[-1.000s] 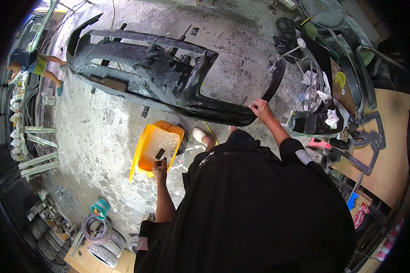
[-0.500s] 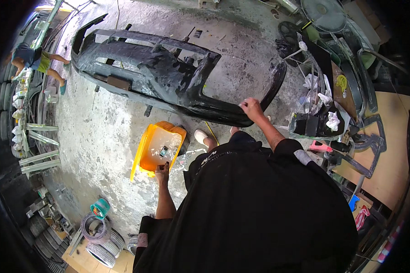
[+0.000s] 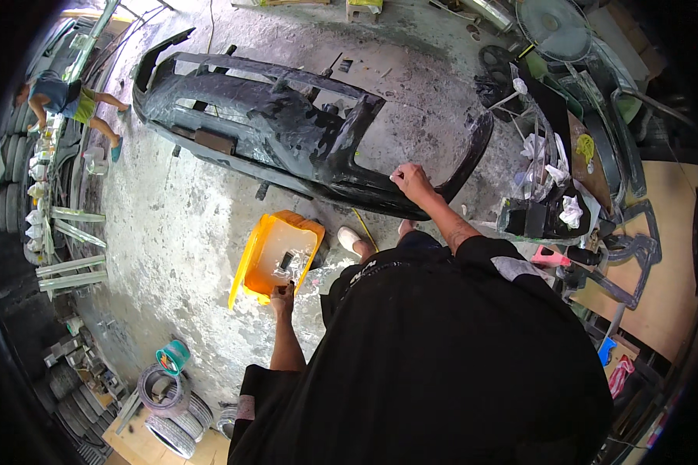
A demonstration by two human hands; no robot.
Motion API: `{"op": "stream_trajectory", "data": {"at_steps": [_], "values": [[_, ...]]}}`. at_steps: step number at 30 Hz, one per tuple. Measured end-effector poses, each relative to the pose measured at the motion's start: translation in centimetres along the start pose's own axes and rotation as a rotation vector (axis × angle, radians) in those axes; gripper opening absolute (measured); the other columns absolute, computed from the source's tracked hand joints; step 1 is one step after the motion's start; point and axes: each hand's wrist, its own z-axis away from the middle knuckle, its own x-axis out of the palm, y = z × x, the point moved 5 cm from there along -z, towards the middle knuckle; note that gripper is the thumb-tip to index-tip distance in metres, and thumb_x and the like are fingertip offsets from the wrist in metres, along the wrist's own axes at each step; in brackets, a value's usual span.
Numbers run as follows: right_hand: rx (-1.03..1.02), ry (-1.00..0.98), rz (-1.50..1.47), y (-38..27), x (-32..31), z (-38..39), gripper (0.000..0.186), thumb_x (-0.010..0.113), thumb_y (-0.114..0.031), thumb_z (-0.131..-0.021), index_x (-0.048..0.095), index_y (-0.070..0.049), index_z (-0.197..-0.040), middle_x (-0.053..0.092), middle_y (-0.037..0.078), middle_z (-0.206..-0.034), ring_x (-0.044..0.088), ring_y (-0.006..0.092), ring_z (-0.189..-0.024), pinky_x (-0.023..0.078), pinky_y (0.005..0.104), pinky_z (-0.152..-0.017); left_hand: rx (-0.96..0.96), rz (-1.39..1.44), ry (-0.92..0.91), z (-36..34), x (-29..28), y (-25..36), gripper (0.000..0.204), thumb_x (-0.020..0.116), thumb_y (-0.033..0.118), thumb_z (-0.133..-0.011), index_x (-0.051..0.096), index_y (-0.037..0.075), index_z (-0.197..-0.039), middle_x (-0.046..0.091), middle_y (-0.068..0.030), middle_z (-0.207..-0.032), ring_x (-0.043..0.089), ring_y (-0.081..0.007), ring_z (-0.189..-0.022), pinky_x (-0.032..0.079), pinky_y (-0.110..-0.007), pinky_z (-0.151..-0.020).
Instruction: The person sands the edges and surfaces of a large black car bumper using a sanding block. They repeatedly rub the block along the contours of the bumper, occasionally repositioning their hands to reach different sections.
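In the head view, the long black bumper (image 3: 302,139) fills the upper middle, its long axis slanting from 10 o'clock down to 4 o'clock. The right hand (image 3: 412,182) is plainly the nearer of the two hands: it is over the bumper's 4 o'clock end, with the main body away at its 10 o'clock and the curved end arm at its 2 o'clock. Its fingers are bent, tips drawn close to the thumb; whether they press on the bumper or pinch something small, I cannot tell. The left hand (image 3: 282,298) is well apart from the bumper, which lies at its 12 o'clock beyond the yellow tub (image 3: 248,246). This hand is at the tub's 6 o'clock edge with fingers partly curled; the tips look dark, and I cannot tell whether they grip anything or how wide they are spread. Inside the tub, just past those fingertips at 12 o'clock, sits a small dark block (image 3: 287,261), apart from the hand. Around the tub is worn grey floor (image 3: 178,232); out at 10 o'clock a co-worker (image 3: 53,97) bends beside a rack
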Motion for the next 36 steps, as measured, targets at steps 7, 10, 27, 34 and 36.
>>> {"op": "stream_trajectory", "data": {"at_steps": [7, 10, 27, 34, 36], "values": [[0.125, -0.070, 0.171, 4.8, -3.7, 2.1, 0.020, 0.078, -0.016, -0.082, 0.071, 0.003, -0.080, 0.070, 0.021, -0.077, 0.071, 0.0374, -0.077, 0.054, 0.0439, -0.072, 0.015, 0.119, 0.036, -1.2, -0.4, -1.7, 0.027, 0.081, 0.020, -0.088, 0.070, -0.003, -0.097, 0.076, -0.0148, -0.087, 0.072, -0.0248, -0.074, 0.057, -0.037, -0.074], [-0.024, -0.008, 0.149, 0.5, -0.7, -1.1, 0.020, 0.078, -0.016, -0.084, 0.071, 0.003, -0.081, 0.069, 0.020, -0.074, 0.071, 0.0356, -0.075, 0.054, 0.0429, -0.070, 0.013, 0.157, -0.009, -3.2, 0.8, -3.3, 0.029, 0.082, 0.023, -0.086, 0.071, -0.002, -0.097, 0.077, -0.0149, -0.085, 0.074, -0.0254, -0.076, 0.058, -0.039, -0.073], [-0.818, -0.265, 0.013, -25.9, 16.6, -16.7, 0.014, 0.075, -0.006, -0.084, 0.068, -0.006, -0.096, 0.064, 0.012, -0.101, 0.062, 0.0353, -0.106, 0.051, 0.0466, -0.092, -0.269, 0.084, 0.200, 5.5, -4.4, -4.0, 0.033, 0.079, 0.031, -0.089, 0.071, 0.000, -0.098, 0.076, -0.0141, -0.088, 0.072, -0.0263, -0.078, 0.056, -0.040, -0.075], [-0.855, -0.410, 0.126, -24.7, 15.9, -14.2, 0.040, 0.081, -0.012, -0.082, 0.069, -0.010, -0.120, 0.059, 0.012, -0.133, 0.055, 0.0366, -0.123, 0.045, 0.0459, -0.107, -0.233, 0.061, 0.252, 11.5, -0.5, -5.9, 0.037, 0.078, 0.038, -0.090, 0.073, 0.002, -0.097, 0.076, -0.0163, -0.088, 0.073, -0.0315, -0.082, 0.056, -0.043, -0.077], [-0.760, -0.324, -0.068, -23.1, 11.7, -10.4, 0.046, 0.083, -0.010, -0.078, 0.068, -0.009, -0.121, 0.062, 0.012, -0.127, 0.057, 0.0358, -0.122, 0.047, 0.0444, -0.105, -0.347, 0.123, 0.222, 13.2, 1.0, -11.5, 0.036, 0.078, 0.037, -0.089, 0.073, 0.001, -0.096, 0.076, -0.0167, -0.087, 0.073, -0.0327, -0.083, 0.056, -0.044, -0.076]]}}
